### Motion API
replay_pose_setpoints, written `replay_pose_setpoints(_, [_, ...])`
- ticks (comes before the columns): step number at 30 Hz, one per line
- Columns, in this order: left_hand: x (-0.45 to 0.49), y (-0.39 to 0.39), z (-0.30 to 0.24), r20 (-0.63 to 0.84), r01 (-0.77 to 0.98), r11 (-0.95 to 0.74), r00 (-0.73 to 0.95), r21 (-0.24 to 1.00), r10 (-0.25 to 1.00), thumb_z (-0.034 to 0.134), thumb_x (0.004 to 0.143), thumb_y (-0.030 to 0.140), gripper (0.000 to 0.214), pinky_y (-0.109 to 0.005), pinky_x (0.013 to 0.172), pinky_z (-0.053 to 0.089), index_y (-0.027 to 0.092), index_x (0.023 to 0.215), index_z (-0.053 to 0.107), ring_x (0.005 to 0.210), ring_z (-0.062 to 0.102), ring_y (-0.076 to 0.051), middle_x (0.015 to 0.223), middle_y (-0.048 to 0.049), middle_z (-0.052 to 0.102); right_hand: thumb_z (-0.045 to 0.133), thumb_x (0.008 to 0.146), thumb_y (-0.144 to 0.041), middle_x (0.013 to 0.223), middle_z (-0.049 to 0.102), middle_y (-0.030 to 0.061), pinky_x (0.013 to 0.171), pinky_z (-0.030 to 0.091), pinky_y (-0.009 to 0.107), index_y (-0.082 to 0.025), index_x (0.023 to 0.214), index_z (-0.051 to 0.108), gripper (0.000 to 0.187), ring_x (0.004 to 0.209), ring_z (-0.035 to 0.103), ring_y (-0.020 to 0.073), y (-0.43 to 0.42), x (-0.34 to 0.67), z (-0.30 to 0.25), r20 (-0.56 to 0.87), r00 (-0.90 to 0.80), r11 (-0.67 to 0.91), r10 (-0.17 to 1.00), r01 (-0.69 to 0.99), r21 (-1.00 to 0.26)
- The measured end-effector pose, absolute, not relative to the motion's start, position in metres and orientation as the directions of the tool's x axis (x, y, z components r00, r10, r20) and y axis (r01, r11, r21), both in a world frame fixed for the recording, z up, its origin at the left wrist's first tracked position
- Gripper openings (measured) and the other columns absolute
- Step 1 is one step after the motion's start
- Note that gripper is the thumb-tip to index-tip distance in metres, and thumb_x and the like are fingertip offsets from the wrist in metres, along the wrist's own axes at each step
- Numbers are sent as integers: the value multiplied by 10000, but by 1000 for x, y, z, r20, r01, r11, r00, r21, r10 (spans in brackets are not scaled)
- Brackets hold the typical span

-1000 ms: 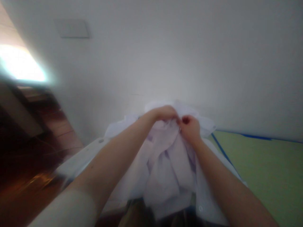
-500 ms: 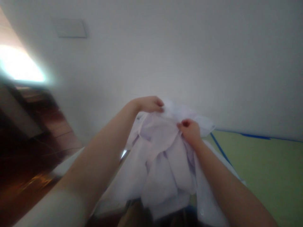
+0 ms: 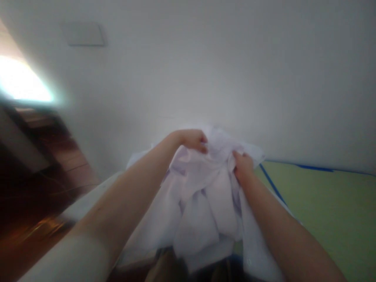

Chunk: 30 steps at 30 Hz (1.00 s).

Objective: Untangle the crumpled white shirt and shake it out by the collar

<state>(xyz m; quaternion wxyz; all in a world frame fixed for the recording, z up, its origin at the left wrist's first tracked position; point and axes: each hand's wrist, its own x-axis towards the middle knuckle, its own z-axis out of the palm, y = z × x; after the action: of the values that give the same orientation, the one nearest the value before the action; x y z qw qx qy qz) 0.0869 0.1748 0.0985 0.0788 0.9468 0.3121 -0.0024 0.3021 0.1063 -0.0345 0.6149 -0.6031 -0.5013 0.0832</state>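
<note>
A white garment, rumpled and hanging in loose folds, lies spread between my forearms. Its kind is not plain from the blurred cloth. My left hand is closed on the cloth near its upper edge, fingers curled. Lower and further right, my right hand pinches a gathered fold between thumb and fingers. Part of the cloth is hidden under both forearms, and some of it shows beyond the left one.
A pale wall rises right behind the garment, with a flat white plate at upper left. On the right is a green surface edged with blue tape. A dark reddish floor and bright light show at left.
My left hand has shifted slightly down and right. My right hand has moved right and a little down, drawing the cloth with it. More white cloth shows beyond my left forearm.
</note>
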Motion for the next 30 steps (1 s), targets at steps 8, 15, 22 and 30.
replay_pose_setpoints(8, [85,195,86,120,607,-787,778,108,616,693,664,520,388,-223,812,433,185,857,731,979,610,-191,1269,-65,622,464,824,-224,1041,687,128,800,474,367,-223,1504,312,696,857,649,269,93,316,-18,595,-95,187,798,978,-94])
replay_pose_setpoints(15, [75,189,83,183,628,-747,725,221,664,710,628,511,371,-231,641,409,175,785,723,692,573,-146,726,8,659,510,817,-282,1140,631,118,889,450,331,-196,1355,544,546,987,596,236,88,311,-35,610,-217,312,762,949,-53])
replay_pose_setpoints(22, [79,183,93,114,553,-772,785,313,608,684,679,426,277,-222,580,368,166,771,705,592,506,-112,631,21,609,660,737,-519,1022,642,124,944,385,424,-216,996,757,409,1027,537,280,89,309,-36,804,-52,398,592,887,-236])
replay_pose_setpoints(30, [95,183,87,100,500,-804,827,322,554,710,679,397,283,-225,622,393,183,863,696,632,538,-112,730,13,652,309,935,-545,558,600,89,579,350,271,-136,642,673,621,559,541,167,103,307,-15,558,350,207,752,679,-704])
